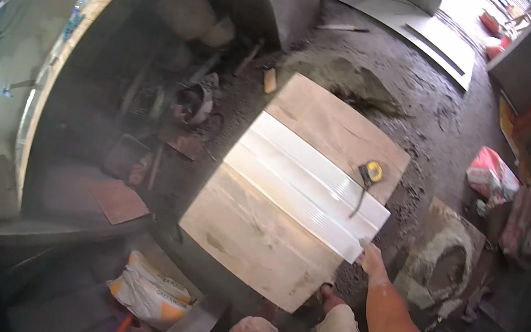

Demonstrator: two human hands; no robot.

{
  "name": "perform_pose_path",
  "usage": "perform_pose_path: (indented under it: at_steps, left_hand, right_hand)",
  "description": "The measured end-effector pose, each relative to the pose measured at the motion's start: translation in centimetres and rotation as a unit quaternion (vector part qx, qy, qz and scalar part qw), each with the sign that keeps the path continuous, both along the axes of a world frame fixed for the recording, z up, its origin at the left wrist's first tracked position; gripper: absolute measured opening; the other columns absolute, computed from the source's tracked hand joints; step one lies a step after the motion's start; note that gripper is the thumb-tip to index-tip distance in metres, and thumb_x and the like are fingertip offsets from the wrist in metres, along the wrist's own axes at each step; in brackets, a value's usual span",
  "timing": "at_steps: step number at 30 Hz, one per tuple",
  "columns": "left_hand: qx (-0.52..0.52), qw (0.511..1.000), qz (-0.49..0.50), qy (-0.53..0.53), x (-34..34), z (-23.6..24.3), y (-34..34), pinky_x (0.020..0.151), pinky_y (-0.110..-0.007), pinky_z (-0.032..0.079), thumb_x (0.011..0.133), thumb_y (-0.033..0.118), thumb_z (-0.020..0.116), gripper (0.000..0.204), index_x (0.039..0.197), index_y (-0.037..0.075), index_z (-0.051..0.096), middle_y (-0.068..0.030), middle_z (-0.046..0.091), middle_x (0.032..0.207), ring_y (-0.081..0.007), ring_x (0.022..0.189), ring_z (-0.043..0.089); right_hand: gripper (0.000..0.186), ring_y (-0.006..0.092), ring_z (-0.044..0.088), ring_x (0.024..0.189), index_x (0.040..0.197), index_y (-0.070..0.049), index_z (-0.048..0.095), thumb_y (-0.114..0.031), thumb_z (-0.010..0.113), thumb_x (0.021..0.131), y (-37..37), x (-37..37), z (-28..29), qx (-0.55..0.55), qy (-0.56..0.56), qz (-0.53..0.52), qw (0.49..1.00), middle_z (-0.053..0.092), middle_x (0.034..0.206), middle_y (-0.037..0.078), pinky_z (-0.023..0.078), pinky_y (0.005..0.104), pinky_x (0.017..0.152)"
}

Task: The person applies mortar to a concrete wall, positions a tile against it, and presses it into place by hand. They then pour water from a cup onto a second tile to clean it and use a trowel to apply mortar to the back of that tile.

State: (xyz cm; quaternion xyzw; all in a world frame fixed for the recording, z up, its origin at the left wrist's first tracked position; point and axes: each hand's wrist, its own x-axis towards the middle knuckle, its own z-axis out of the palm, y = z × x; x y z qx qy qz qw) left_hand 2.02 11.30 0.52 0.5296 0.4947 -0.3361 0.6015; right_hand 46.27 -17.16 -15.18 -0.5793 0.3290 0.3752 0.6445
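A large worn beige board (255,239) lies in front of me at a slant. Across it runs a white ridged panel (290,183), and a yellow-and-black tape measure (373,172) rests near the panel's upper right part. My right hand (369,257) grips the panel's right end at its lower corner. My left hand (243,331) is low by my left knee, away from the board, its fingers too indistinct to make out.
Muddy floor surrounds the board, with white sheets (375,15) near a bright doorway, a red-and-white sack (490,172) and cement-smeared slab (437,251) at right. At lower left are another sack (150,289) and tile (121,201); buckets (190,98) stand left.
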Motion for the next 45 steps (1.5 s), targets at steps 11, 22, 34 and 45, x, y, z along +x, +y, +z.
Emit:
perform_pose_path:
  at_steps: [11,22,34,45]
  left_hand:
    - [-0.070,0.985,0.144,-0.068,17.2,1.1,-0.8,0.088,-0.034,0.050,0.094,0.032,0.069,0.067,0.148,0.002,0.044,-0.0085,0.061,0.124,-0.0189,0.112,0.059]
    - [-0.186,0.828,0.498,-0.180,37.7,-9.3,1.4,0.093,-0.040,0.053,0.095,0.027,0.071,0.049,0.130,-0.003,0.055,-0.0169,0.063,0.126,-0.0256,0.112,0.063]
    - [-0.151,0.814,0.489,-0.275,37.5,1.9,3.1,0.099,-0.042,0.054,0.092,0.005,0.070,0.042,0.130,-0.006,0.054,-0.0179,0.065,0.121,-0.0296,0.108,0.066]
    - [-0.105,0.866,0.358,-0.333,26.1,22.9,13.9,0.096,-0.040,0.054,0.085,0.012,0.075,0.060,0.136,-0.006,0.049,-0.0164,0.066,0.120,-0.0268,0.107,0.067]
  right_hand:
    - [0.044,0.0272,0.067,0.102,0.126,0.006,0.060,-0.009,0.072,0.087,0.9,-1.1,5.4,0.136,-0.012,-0.048,0.990,0.067,0.116,0.013,0.053,0.0410,0.093]
    - [0.055,0.0245,0.064,0.106,0.129,0.006,0.059,-0.007,0.079,0.080,1.3,-1.1,12.7,0.129,-0.034,0.015,0.991,0.067,0.120,0.012,0.049,0.0398,0.096]
    - [0.044,0.0221,0.066,0.098,0.125,0.002,0.061,-0.008,0.074,0.085,2.7,-4.1,20.5,0.228,0.015,0.000,0.973,0.068,0.110,0.011,0.056,0.0372,0.085]
    - [0.039,0.0267,0.070,0.094,0.127,0.003,0.059,-0.015,0.064,0.093,-4.3,-6.6,31.3,0.277,0.181,0.462,0.823,0.070,0.110,0.018,0.060,0.0360,0.077]
